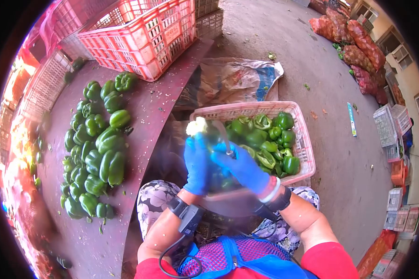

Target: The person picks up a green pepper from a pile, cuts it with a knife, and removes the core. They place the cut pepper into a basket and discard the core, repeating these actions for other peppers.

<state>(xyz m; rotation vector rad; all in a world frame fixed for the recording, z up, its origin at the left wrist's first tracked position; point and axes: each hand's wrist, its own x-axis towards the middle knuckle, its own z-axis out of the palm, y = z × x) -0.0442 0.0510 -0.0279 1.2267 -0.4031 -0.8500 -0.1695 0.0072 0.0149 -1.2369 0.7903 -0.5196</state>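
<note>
Bench (146, 111), dull purple-red top, pale seeds (159, 87) and green scraps scattered over it. Whole green bell peppers (94, 161) in a long loose cluster; slatted red-pink plastic crate (172, 32) just beyond, near the edge.

I am finding no readable text.
On the red crate (130, 44) at the edge of the worktop (144, 125), I am making out a small panel (172, 32) with faint marks, too small and blurred for me to read. I am also looking at a narrow blue-and-white strip (352, 119) lying on the ground (330, 153); it is carrying some marks, but I am not managing to read any of them.
</note>
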